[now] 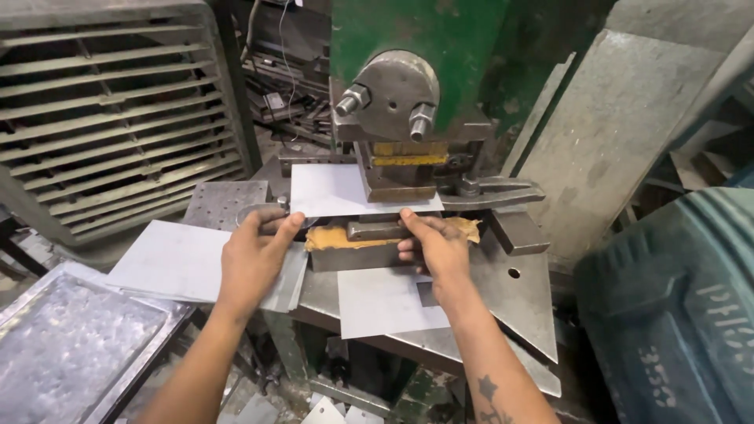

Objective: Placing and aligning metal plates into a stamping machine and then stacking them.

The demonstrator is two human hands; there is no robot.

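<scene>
Hazard: both hands at press die. Left hand (253, 255) and right hand (433, 245), fingers extended, pinching thin metal sheet (334, 191) beneath ram (399, 169); descent risks crushing.

Two hands (251, 255), three metal sheets (338, 190), one press (408, 47).
</scene>
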